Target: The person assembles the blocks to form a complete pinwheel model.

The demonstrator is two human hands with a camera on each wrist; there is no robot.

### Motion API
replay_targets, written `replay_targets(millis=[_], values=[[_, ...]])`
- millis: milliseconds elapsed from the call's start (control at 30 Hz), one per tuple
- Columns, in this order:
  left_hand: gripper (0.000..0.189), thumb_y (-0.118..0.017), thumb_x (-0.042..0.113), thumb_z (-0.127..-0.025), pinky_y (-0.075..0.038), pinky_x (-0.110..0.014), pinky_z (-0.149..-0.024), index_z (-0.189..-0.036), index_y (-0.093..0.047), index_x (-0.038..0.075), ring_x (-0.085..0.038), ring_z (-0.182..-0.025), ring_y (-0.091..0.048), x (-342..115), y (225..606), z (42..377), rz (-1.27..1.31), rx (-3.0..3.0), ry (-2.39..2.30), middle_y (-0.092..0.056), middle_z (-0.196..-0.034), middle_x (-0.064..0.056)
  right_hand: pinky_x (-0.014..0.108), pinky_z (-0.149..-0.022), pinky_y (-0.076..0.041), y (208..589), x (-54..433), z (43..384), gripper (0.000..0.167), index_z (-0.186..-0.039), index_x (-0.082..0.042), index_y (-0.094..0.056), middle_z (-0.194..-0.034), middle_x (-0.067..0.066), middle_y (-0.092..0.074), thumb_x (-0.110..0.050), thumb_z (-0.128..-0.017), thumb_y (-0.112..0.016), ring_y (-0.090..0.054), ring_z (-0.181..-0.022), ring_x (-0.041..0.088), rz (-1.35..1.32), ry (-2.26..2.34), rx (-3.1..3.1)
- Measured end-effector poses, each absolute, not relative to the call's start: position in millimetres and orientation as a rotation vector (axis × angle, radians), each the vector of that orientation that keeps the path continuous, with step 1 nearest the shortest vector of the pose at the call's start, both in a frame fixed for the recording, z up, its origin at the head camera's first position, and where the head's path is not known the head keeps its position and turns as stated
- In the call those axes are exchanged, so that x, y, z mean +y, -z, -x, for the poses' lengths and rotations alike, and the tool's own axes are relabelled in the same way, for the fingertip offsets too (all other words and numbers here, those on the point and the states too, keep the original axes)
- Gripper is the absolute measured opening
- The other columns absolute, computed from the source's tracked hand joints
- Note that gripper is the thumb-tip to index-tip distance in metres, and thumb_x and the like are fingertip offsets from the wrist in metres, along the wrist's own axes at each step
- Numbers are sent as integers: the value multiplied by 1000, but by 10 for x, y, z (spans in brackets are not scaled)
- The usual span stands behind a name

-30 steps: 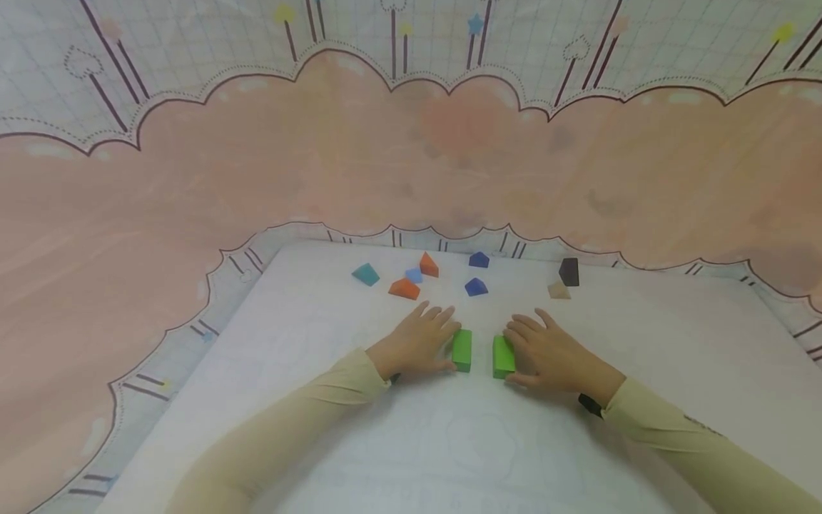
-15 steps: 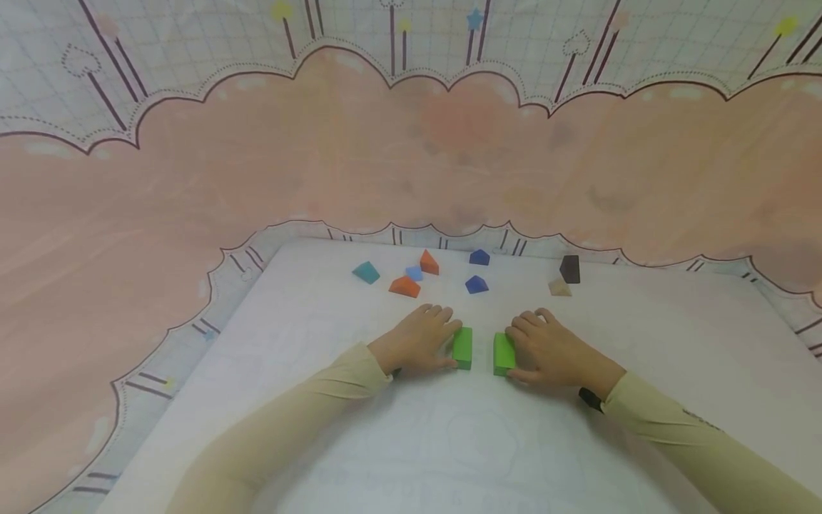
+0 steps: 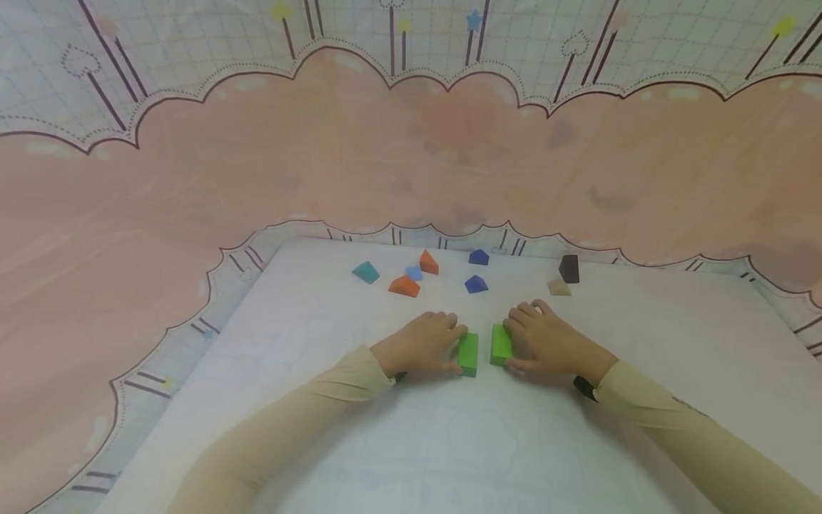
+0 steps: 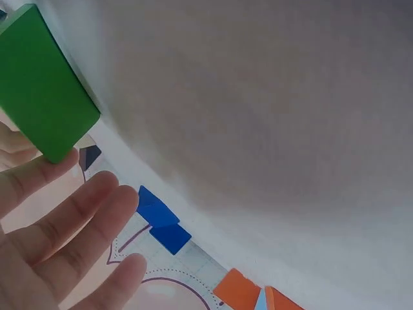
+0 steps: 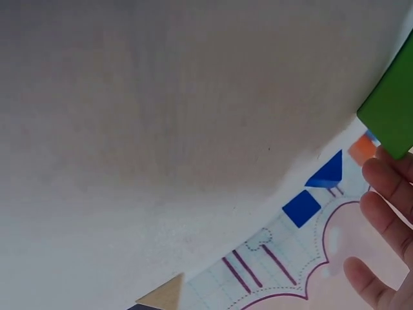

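Observation:
Two green rectangular blocks lie on the white table in the head view, a narrow gap between them. My left hand (image 3: 419,344) pinches the left green block (image 3: 469,355) by its ends, thumb at the near end and index finger at the far end. The right green block (image 3: 501,346), set slightly farther away, is pinched the same way by my right hand (image 3: 554,340). In the left wrist view an index fingertip meets a corner of the green block (image 4: 45,84), while the other fingers are spread free. The right wrist view shows only part of its green block (image 5: 395,103).
Beyond the hands stand two orange blocks (image 3: 404,287), a small light-blue block (image 3: 414,273), a teal block (image 3: 366,272) and two dark-blue blocks (image 3: 477,285). Farther right are a black block (image 3: 569,269) and a tan block (image 3: 559,287). A patterned curtain (image 3: 411,157) hangs behind the table.
The left hand has shifted its green block slightly right and nearer. The right hand has moved its block slightly left and farther away, so the gap between them is narrower.

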State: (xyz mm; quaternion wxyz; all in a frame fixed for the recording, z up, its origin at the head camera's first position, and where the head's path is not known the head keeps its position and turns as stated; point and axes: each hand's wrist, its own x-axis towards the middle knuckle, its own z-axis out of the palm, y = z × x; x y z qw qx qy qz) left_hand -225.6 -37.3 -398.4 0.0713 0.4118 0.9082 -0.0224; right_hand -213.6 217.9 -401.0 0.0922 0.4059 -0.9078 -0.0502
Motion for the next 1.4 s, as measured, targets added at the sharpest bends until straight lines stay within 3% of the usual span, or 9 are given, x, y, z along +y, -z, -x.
replay_targets(millis=[200, 567, 1400], values=[[71, -62, 56, -83, -37, -36, -110, -139, -44, 17, -18, -122, -49, -361, 3966, 2197, -1202, 2720, 29, -51, -134, -4, 50, -97, -40, 4005, 2158, 2208, 62, -113, -3, -58, -110, 10, -59, -54, -80, -62, -52, -106, 27, -1196, 131, -2717], [69, -61, 59, -81, -43, -31, -100, -135, -48, 18, -12, -103, -53, -319, 3952, 2155, -1280, 2714, 98, -56, -116, 1, 52, -98, -39, 3956, 2115, 2279, 62, -115, -1, -58, -114, 14, -59, -52, -80, -63, -52, -110, 30, -1179, 155, -2755], [70, -59, 63, -80, -43, -30, -97, -134, -48, 18, -12, -102, -52, -232, 3963, 2131, -1335, 2730, 143, -56, -115, 1, 49, -96, -41, 3935, 2048, 2326, 61, -114, 0, -59, -109, 12, -60, -51, -80, -64, -53, -106, 29, -1260, 121, -2676]])
